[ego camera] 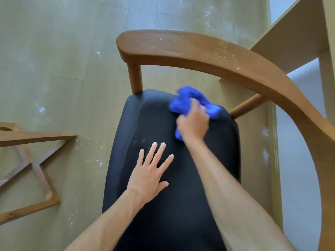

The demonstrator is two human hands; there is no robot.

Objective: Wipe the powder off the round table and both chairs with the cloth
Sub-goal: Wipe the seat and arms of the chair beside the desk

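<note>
Head view: right hand (193,122) clutches the blue cloth (188,102), fingers curled round it, at the far right of the black chair seat (145,115). Left hand (151,171) lies flat on the seat, fingers spread. White powder (224,51) speckles the wooden backrest (181,48) and floor (54,69).

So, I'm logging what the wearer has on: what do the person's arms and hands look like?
Both forearms are bare, with no sleeves in view. The left hand and the right hand show no gloves, rings or watch. The right hand is motion-blurred, so fine detail there is unclear.
</note>
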